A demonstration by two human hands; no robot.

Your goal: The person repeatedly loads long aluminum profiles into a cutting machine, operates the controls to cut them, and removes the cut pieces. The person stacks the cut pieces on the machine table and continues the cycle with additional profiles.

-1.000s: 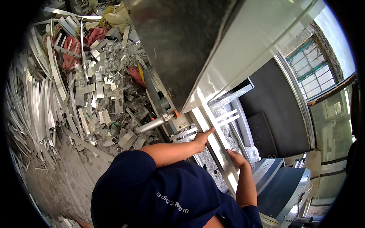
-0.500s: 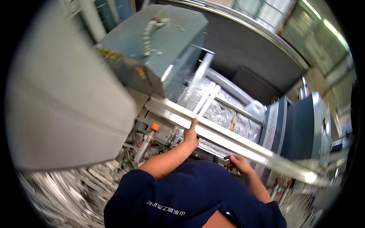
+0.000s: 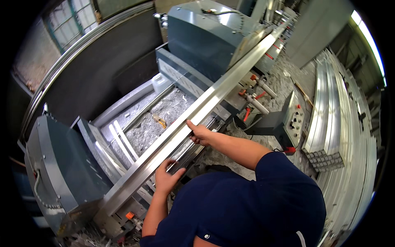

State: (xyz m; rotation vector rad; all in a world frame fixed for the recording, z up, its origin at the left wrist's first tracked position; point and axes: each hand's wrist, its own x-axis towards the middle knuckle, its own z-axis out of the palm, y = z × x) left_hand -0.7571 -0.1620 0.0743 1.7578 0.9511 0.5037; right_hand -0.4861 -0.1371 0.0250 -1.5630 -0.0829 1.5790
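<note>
A long silvery aluminium profile [image 3: 222, 88] lies slantwise across the machine, from the near left up to the far right. My right hand [image 3: 199, 133] grips its near edge, with the thumb on top and the fingers curled underneath. Lower left along the same edge, my left hand [image 3: 168, 179] has its thumb spread away from the fingers. Those fingertips are close to the profile; whether they touch it, I cannot tell. Beyond the profile, two narrow white strips [image 3: 123, 142] rest over a bed of shiny metal chips [image 3: 144, 131].
Dark grey machine housings stand at the left [image 3: 70, 148] and far right [image 3: 197, 37]. Orange-capped cylinders [image 3: 257, 103] and a control box [image 3: 294, 119] are to my right, before stacked profiles [image 3: 325, 127]. A whitish jug [image 3: 160, 82] and a yellow-handled object [image 3: 159, 121] sit behind the profile.
The view has swung to the right. My right hand, earlier apart from the profile, now grips it. My left thumb has come off the profile's top.
</note>
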